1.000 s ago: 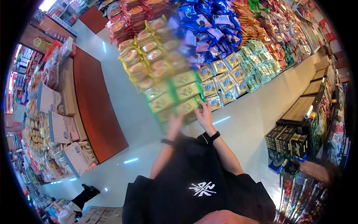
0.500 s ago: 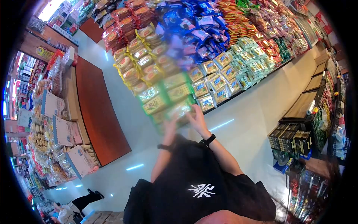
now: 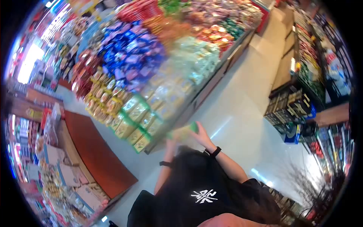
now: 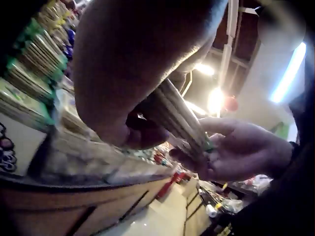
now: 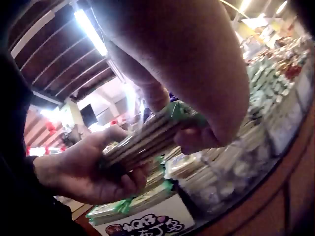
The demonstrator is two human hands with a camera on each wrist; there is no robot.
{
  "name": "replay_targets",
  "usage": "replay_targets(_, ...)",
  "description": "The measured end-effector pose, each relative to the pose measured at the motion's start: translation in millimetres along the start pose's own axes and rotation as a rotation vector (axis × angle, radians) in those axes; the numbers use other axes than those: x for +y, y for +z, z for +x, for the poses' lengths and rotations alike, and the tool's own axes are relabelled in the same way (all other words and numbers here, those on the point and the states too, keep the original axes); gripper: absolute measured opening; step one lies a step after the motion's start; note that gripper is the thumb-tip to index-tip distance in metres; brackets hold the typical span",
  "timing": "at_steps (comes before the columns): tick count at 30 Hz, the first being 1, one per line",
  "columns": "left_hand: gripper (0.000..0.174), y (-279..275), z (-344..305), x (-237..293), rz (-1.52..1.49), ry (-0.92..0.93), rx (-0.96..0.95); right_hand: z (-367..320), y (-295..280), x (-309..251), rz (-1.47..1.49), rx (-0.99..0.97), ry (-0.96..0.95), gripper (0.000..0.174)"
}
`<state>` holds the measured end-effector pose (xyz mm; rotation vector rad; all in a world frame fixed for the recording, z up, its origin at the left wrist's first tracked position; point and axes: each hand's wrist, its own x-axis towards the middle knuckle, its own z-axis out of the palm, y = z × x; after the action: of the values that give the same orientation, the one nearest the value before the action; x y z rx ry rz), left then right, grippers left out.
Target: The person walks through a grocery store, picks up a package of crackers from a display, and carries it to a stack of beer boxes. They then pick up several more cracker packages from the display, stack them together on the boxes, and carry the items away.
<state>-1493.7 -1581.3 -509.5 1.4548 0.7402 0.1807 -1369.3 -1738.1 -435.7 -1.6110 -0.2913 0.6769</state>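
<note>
A wrapped pack of thin flat crackers (image 3: 183,131) with green ends is held between both hands, in front of the black shirt. My left hand (image 3: 171,145) grips one end, its fingers curled under it in the right wrist view. The other end is pinched by my right hand (image 3: 203,137), with thumb and fingers on either side. In the left wrist view the pack (image 4: 176,115) shows as a layered stack, tilted, partly hidden by the near hand. Similar green-edged packs (image 3: 130,122) lie in rows on the display stand just beyond the hands.
Blue packets (image 3: 130,51), yellow-tied packs (image 3: 102,96) and pale green packets (image 3: 196,58) cover the stand. A brown counter (image 3: 96,145) curves along the left. Shelving (image 3: 283,72) and dark boxes (image 3: 283,109) stand on the right across the pale floor (image 3: 234,102). A lettered sign (image 5: 152,221) fronts the stand.
Earlier both hands were at the front green-edged packs; now they hold one pack apart from the stand. The head view has turned, so the stand appears shifted left and rotated.
</note>
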Motion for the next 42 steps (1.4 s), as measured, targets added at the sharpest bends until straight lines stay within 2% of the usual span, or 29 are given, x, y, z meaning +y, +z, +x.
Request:
replay_targets(2,0.033,40,9,-9,0.095,0.045,-0.112,-16,-41,19,-0.042,0.111,-0.075,0.068)
replay_targets(3,0.032,62,14,-14,0.135,0.084,-0.153,-16,-62,57,-0.151,0.180,-0.136,0.068)
replay_targets(4,0.032,88,7,1,0.090,0.037,-0.196,-20,-83,80,-0.261,0.250,-0.192,0.067)
replay_targets(5,0.032,111,2,10,0.047,-0.015,-0.236,-35,-101,80,-0.212,0.272,-0.122,0.067)
replay_targets(7,0.028,154,-2,2,0.084,0.074,-0.347,-69,-137,64,-0.108,0.312,0.007,0.066)
replay_targets(9,0.026,200,-18,18,0.127,0.152,-0.468,-104,-172,41,-0.001,0.383,0.025,0.067)
replay_targets(10,0.024,223,-29,26,0.144,0.112,-0.507,-120,-189,37,0.054,0.422,0.034,0.067)
replay_targets(13,0.026,287,-42,6,0.248,0.102,-0.712,-163,-237,77,0.026,0.601,0.090,0.064)
replay_targets(15,0.029,333,-60,12,0.370,0.057,-0.861,-193,-266,121,-0.010,0.729,0.048,0.060)
replay_targets(16,0.030,352,-73,11,0.437,0.029,-0.934,-213,-274,137,-0.028,0.792,0.038,0.058)
replay_targets(19,0.037,400,-102,-11,0.365,0.063,-1.090,-274,-288,115,0.231,0.980,0.063,0.051)
replay_targets(22,0.041,432,-152,33,0.531,0.150,-1.282,-318,-289,152,0.369,1.194,0.030,0.048)
replay_targets(25,0.045,466,-183,28,0.713,0.158,-1.487,-352,-276,193,0.444,1.382,0.074,0.044)
replay_targets(26,0.046,477,-196,25,0.750,0.173,-1.544,-360,-271,201,0.459,1.482,0.000,0.044)
replay_targets(28,0.047,501,-225,17,0.810,0.205,-1.654,-393,-267,186,0.406,1.587,0.104,0.044)
replay_targets(29,0.048,513,-243,15,0.765,0.096,-1.720,-409,-269,181,0.367,1.629,0.153,0.045)
replay_targets(30,0.048,521,-257,11,0.720,-0.008,-1.775,-415,-267,191,0.439,1.700,0.093,0.046)
replay_targets(31,0.048,531,-273,9,0.678,-0.126,-1.813,-425,-267,197,0.497,1.732,0.119,0.046)
replay_targets(33,0.047,551,-295,-8,0.715,-0.082,-1.837,-449,-273,192,0.610,1.773,0.161,0.045)
replay_targets(37,0.043,593,-323,-61,0.742,0.089,-1.876,-493,-299,204,0.621,1.847,0.101,0.044)
replay_targets(39,0.044,612,-344,-67,0.763,0.073,-1.895,-513,-311,225,0.555,1.908,0.128,0.042)
replay_targets(42,0.046,643,-383,-69,0.821,0.073,-1.950,-551,-328,230,0.785,1.854,0.114,0.037)
